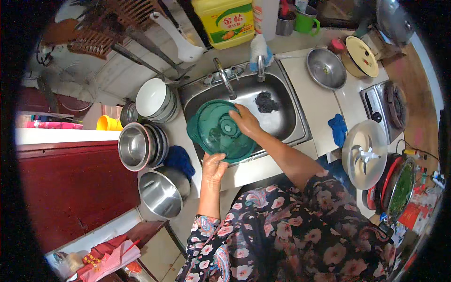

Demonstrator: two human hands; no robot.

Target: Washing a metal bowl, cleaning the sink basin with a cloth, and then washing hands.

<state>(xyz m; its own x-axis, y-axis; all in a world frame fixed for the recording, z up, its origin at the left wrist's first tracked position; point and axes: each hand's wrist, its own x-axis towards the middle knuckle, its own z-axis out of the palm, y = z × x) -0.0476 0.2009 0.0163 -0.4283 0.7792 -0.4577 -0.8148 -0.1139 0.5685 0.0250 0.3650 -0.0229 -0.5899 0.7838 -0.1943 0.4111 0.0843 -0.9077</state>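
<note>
A green plastic basin or lid (215, 137) with a raised round centre is tilted over the left part of the stainless steel sink (282, 123). My left hand (214, 166) grips its near rim from below, thumb on top. My right hand (246, 120) lies at its right side, fingers bent over the edge near the round centre. Above it bends a chrome faucet (224, 79); no water stream can be made out. A second spout (260, 68) has a white and blue cloth (260, 49) wrapped round it. A dark scouring pad or clump (266, 102) lies on the sink bottom.
Stacked white bowls (151, 97), steel bowls (134, 146), a large steel pot (162, 194) and a dark blue cloth (179, 162) stand left. Right are a steel bowl (326, 68), a blue cloth (337, 129), a clear container with blades (364, 155) and a gas stove (377, 109). Utensils hang upper left.
</note>
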